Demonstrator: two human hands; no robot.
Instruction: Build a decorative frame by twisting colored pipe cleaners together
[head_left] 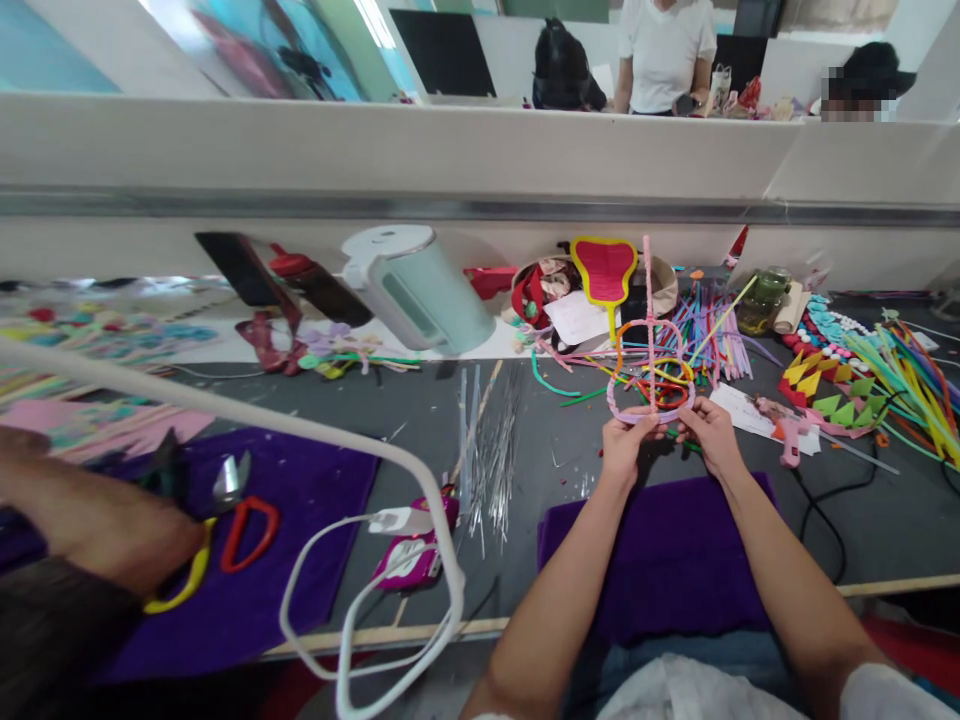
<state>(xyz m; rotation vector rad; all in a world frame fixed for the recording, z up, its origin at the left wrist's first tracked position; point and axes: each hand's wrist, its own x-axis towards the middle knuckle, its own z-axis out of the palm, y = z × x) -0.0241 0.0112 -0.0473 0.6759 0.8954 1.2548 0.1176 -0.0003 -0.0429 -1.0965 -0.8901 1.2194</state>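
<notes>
In the head view, a pink and lilac pipe-cleaner frame (612, 400) with rounded loops and a tall straight pink stem (649, 290) stands up between my hands. My left hand (628, 450) is closed around its lower edge, close to the foot of the stem. Thumb and fingers of my right hand (711, 432) pinch the lower right end of the same frame. Part of the frame overlaps orange and yellow pipe cleaners behind it, so its exact outline is hard to follow. Beneath my forearms lies a folded purple cloth (682, 560).
Bundled coloured pipe cleaners (712, 330) lie beyond my hands. To the right are a pink glue gun (792, 440) and its black cord. Metal wires (504, 460), a kettle (420, 290), a white cable (442, 520), red-handled scissors (251, 530) and a co-worker's arm (112, 510) are left.
</notes>
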